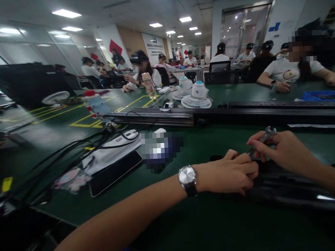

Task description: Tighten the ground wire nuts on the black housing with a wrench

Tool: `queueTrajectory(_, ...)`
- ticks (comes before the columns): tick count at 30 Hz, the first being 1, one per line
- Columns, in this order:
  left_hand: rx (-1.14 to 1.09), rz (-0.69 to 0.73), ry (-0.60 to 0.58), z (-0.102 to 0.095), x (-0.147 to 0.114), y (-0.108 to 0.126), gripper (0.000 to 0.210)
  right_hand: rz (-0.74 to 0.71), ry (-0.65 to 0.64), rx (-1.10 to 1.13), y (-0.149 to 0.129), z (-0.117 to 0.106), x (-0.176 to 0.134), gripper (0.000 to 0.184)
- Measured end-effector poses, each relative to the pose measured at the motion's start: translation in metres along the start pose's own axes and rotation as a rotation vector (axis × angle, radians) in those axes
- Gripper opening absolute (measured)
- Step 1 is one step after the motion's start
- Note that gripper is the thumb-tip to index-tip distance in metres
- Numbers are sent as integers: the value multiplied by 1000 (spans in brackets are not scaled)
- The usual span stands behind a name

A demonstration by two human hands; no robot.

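Observation:
My right hand (pixel 291 152) grips a silver open-end wrench (pixel 267 134), its open jaw sticking up past the thumb and its lower end pointing down toward my other hand. My left hand (pixel 228 173), with a silver-faced watch (pixel 187 175) on the wrist, has its fingers curled down at the edge of a long black part (pixel 283 185) on the table. What those fingers hold is hidden beneath them. The black part extends to the right under both forearms, and its details are lost in shadow.
On the green table (pixel 173 230) lie a dark phone (pixel 116 173), a white pouch (pixel 112 149) and black cables. Dark metal rails (pixel 268 112) cross behind. Beyond stand two white fans (pixel 196 96), a bottle (pixel 149 87) and a blue tray (pixel 323 96). Several people sit around.

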State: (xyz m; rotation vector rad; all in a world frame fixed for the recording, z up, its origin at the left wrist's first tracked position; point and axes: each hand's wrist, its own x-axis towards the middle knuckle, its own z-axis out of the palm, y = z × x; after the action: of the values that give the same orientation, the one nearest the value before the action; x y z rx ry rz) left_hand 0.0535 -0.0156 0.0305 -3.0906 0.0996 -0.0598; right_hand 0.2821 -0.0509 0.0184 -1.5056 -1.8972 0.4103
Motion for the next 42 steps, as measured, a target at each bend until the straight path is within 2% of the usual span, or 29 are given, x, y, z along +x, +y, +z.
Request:
queueTrajectory(4,4,41,9,0,-2,-1,6,14,-56,9,3,-4,1,35)
queueTrajectory(6,-31,-5,47,-4,-12,-2,7,33,-113,43,2,-7,2,34)
queueTrajectory(9,-188,-207,190,-11,-41,-9,14,47,-197,93,-8,-8,1,30)
queueTrajectory(12,-278,-472,448,-11,-70,-24,17,-3,-211,111,-22,-2,0,25)
queueTrajectory(14,-322,-548,509,-5,-80,-33,19,-38,-210,107,-29,4,-1,21)
queueTrajectory(17,-397,-528,447,7,-81,-37,22,-72,-214,64,-33,12,-4,16)
queueTrajectory(21,-437,-511,323,17,-74,-29,27,-94,-215,28,-31,19,-8,13)
queueTrajectory(28,-449,-528,286,22,-75,-26,33,-154,-175,-10,-31,28,-10,12)
queueTrajectory(35,-442,-527,293,17,-75,-25,30,-460,-288,-110,-31,11,-6,17)
queueTrajectory(37,-425,-530,295,16,-75,-26,30,-442,-240,-114,-30,7,-6,15)
queueTrajectory(39,-411,-533,295,17,-75,-26,30,-365,-186,-124,-29,6,-5,12)
queueTrajectory(42,-401,-529,283,19,-75,-27,30,-283,-162,-118,-28,10,-6,11)
